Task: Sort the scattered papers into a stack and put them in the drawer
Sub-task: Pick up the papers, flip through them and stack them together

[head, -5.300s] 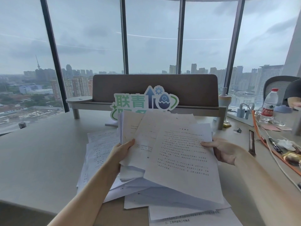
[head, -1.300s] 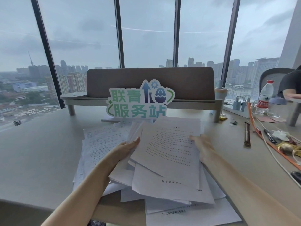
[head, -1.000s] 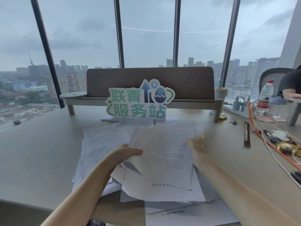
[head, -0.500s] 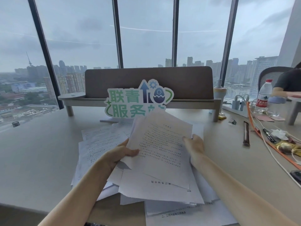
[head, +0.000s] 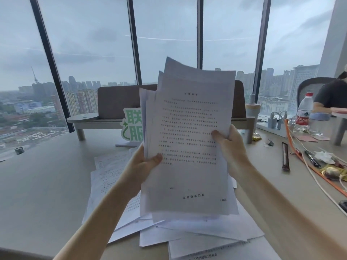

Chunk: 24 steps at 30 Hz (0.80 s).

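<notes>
I hold a sheaf of papers point(head: 187, 139) upright in front of me, lifted off the desk point(head: 43, 184), and it hides much of what lies behind it. Only the left edge of the green sign point(head: 131, 126) shows past the sheets; the rest of its lettering is covered. The brown divider panel point(head: 118, 98) behind the sign is blocked through its middle too. How many sheets are in the sheaf I cannot count; several staggered edges show at the top and left. The print on the front sheet is too blurred to read.

My left hand point(head: 142, 166) grips the sheaf's left edge, thumb pressed on the front sheet, the other fingers hidden behind the paper. My right hand point(head: 229, 145) grips the right edge the same way, thumb on the front, fingers curled round the back.

Below the sheaf, more loose papers point(head: 116, 177) lie scattered and overlapping on the desk; their number is unclear, and the nearest one is cut off by the bottom of the view. No drawer is in view.

To the right of the sheaf stand one water bottle point(head: 303, 113) with a red cap, one orange strap point(head: 300, 156) and one dark pen point(head: 311, 159). A seated person point(head: 332, 94) is cut off by the right edge.
</notes>
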### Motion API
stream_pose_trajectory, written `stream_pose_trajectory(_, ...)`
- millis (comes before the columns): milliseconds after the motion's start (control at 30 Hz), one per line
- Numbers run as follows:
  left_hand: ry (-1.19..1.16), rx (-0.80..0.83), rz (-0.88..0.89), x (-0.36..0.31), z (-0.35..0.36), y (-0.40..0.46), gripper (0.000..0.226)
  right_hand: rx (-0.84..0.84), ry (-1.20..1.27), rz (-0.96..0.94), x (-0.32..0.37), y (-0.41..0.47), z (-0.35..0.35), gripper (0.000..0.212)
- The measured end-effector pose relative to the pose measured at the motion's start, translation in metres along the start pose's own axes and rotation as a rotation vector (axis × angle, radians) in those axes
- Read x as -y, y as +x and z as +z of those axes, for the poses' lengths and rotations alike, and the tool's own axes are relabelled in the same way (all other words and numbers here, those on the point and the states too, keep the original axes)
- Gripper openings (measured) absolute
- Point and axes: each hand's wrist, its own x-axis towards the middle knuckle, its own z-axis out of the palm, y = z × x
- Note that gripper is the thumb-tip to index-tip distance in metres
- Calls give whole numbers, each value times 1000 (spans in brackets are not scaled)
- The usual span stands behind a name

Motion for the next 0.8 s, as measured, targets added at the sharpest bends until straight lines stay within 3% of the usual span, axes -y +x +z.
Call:
stream_pose_trajectory(167,108,-137,221,1,12,1,52,-32,-188,-355,17,-12,10,11)
stream_pose_trajectory(300,74,-175,274,8,15,-2,52,-54,-164,-402,13,-25,15,6)
stream_pose_trajectory(433,-56,-138,184,9,17,-7,33,-33,-134,-312,6,-31,12,17)
stream_pose_trajectory(600,-273,-22,17,3,11,-8,58,16,-167,-322,15,-22,9,27)
stream_pose_trajectory(800,-363,-27,-22,-2,8,-7,56,35,-199,-430,44,-3,11,52)
